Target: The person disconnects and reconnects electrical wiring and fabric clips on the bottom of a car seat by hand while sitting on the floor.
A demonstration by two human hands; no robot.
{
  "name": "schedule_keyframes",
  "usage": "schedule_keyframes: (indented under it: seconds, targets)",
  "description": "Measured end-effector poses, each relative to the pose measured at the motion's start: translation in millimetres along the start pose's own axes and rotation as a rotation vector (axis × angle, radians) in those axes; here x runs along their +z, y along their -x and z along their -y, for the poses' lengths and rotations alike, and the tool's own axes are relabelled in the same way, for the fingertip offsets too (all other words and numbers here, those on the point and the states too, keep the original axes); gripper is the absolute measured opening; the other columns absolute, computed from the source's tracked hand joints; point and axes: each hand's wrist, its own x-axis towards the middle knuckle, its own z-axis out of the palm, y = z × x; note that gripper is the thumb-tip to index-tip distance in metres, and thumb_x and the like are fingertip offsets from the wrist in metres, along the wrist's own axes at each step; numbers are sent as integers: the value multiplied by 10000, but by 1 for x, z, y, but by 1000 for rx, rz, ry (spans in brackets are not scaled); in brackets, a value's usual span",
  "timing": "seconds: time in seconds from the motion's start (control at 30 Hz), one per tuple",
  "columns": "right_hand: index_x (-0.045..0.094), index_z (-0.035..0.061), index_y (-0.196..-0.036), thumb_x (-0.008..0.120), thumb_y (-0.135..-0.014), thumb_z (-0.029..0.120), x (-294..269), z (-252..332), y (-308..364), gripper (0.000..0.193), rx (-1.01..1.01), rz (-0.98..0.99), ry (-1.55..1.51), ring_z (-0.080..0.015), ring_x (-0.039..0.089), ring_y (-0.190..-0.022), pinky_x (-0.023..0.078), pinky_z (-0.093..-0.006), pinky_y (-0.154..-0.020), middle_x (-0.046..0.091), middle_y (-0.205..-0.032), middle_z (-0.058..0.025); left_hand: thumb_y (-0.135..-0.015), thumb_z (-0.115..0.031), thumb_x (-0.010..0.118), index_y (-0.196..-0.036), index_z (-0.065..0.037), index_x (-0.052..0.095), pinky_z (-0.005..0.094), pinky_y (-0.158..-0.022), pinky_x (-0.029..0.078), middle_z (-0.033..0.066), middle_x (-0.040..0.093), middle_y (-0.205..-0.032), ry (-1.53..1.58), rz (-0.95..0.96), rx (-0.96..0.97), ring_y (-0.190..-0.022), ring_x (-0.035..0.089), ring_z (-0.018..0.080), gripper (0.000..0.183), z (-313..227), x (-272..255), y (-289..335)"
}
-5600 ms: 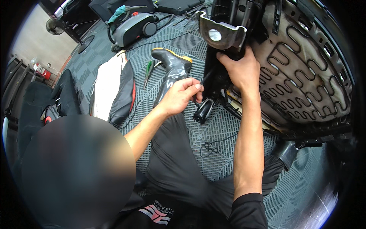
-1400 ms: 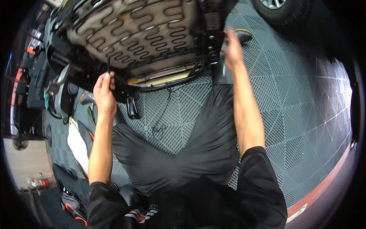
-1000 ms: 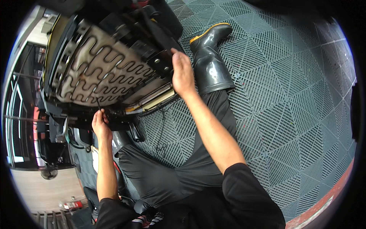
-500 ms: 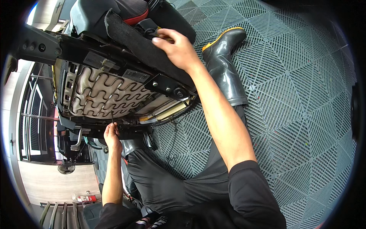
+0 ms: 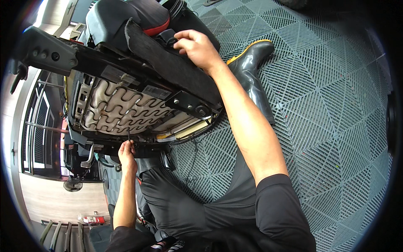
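Just beyond the left grip [image 5: 127, 157], pinching a rod [image 5: 129, 133], is the seat [image 5: 122, 102]; right grip [image 5: 200, 51] unclear.

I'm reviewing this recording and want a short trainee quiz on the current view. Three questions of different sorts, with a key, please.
1. Multiple choice. Which hand grips the thin dark rod?
A) Left
B) Right
C) Both

2. True or false. The boot on the person's right foot has a sole edge as dark as its shaft.

3. Fill in the blank. The wire springs on the underside of the seat run in ____ lines.

Key:
1. A: the rod sticks up from the fingers of the left hand.
2. False: the sole edge is yellow.
3. Wavy.
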Motion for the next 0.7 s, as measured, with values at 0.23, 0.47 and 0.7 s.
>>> schedule_keyframes:
  seconds: [0.23,0.47,0.7]
  targets:
    - [707,7,-1035,644,-911,321,-1,14,12,343,86,64,591,-235,679,-863,515,-345,-811,715,-910,-156,-991,-178,565,-937,-45,644,198,-570,357,-28,570,-751,-31,27,13,-618,455,52,164,2,-1,5]
    - [657,-26,-941,594,-950,263,-65,58,101,296,20,206,380,-214,644,-776,502,-355,-744,671,-822,-122,-989,-166,582,-958,-34,657,199,-574,361,-15,612,-781,7,51,7,-627,461,53,155,9,-7,4]
    - [670,28,-936,633,-921,174,-105,87,151,151,-11,6,418,-224,621,-794,487,-344,-742,644,-822,-69,-989,-163,579,-963,-37,657,197,-573,362,-20,609,-773,15,29,-5,-625,465,49,150,1,1,1]
